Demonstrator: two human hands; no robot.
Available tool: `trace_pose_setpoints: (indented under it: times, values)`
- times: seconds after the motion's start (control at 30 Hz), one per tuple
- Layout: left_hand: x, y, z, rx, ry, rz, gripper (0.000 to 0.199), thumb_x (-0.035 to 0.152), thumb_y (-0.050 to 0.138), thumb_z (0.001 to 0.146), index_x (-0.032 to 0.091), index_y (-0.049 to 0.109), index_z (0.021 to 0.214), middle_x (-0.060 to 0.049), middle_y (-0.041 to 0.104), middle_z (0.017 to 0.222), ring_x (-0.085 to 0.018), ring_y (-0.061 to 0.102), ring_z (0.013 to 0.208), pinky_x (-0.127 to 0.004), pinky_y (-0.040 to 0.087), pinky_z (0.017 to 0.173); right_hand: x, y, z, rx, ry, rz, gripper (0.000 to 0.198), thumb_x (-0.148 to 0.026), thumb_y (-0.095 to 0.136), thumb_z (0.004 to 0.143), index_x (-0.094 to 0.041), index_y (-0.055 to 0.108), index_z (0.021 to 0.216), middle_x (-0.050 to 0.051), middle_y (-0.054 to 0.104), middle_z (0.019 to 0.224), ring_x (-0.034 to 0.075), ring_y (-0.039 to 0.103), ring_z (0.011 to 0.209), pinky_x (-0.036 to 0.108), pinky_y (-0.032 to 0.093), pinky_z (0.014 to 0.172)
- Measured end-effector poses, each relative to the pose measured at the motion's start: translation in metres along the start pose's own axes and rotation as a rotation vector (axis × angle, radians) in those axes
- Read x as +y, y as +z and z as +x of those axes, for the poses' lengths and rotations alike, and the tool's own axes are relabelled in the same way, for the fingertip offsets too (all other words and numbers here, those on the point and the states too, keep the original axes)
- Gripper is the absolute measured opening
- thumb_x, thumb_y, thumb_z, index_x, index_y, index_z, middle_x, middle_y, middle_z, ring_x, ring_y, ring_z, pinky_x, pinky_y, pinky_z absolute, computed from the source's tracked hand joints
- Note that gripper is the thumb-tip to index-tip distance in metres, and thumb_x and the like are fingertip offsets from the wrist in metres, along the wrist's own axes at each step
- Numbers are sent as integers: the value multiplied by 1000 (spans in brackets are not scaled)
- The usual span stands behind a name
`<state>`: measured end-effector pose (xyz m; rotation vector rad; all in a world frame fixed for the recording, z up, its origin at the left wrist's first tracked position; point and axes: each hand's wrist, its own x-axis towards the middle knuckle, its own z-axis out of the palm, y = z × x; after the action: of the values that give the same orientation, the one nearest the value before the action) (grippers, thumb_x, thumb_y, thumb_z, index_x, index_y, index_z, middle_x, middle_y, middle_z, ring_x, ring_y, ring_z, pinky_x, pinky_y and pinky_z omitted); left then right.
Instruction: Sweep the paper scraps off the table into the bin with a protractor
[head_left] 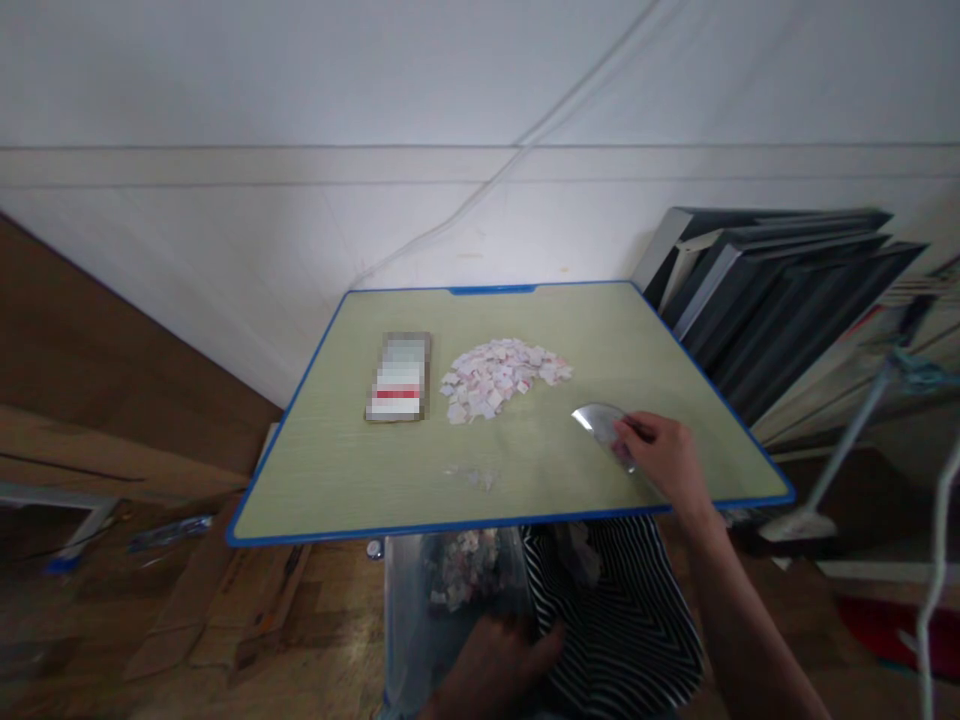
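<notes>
My right hand (660, 450) pinches a shiny half-round piece (602, 420), thin and silvery or see-through, just over the right part of the tabletop. Left of it, a loose heap of small white paper pieces (499, 375) with pinkish marks lies on the pale green folding table (300, 480). A few small clear or whitish scraps (476, 475) lie nearer the front edge. Below the table, my left hand (499, 655) is dim and blurred beside a clear plastic bin (409, 620), its thumb apart from the fingers. Inside the bin are many small mixed pieces (469, 565).
A phone (400, 378) with a blurred screen lies left of the heap. Dark flat panels (780, 300) lean against the wall at right. Striped cloth (615, 620) covers my lap. Flattened cardboard (202, 590) lies on the floor at left, and a white cable (480, 190) crosses the wall.
</notes>
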<state>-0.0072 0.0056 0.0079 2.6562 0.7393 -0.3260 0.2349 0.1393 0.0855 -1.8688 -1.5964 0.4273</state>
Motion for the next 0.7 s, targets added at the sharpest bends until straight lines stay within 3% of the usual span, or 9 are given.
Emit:
trace_pose_setpoints:
  times: [0.23, 0.53, 0.7]
  values:
    - [1, -2, 1, 19, -19, 14, 49, 15, 47, 85, 19, 27, 128, -7, 63, 86, -20, 63, 72, -25, 51, 55, -42, 38, 7, -86, -124, 2, 25, -29, 46, 73, -16, 52, 52, 1, 54, 45, 12, 49, 46, 23, 36, 51]
    - [2, 3, -1, 141, 0, -22, 47, 18, 50, 83, 19, 30, 126, -7, 63, 90, -21, 62, 74, -27, 51, 57, -76, 60, -6, -223, -251, 14, 23, -24, 47, 74, -17, 50, 53, -1, 52, 47, 10, 45, 47, 22, 33, 49]
    - [2, 6, 0, 148, -12, 4, 48, 19, 49, 84, 21, 28, 127, -5, 63, 84, -20, 62, 68, -25, 50, 52, -94, 72, -9, -308, -329, 8, 20, -20, 49, 74, -16, 54, 55, -1, 52, 50, 10, 43, 48, 22, 30, 50]
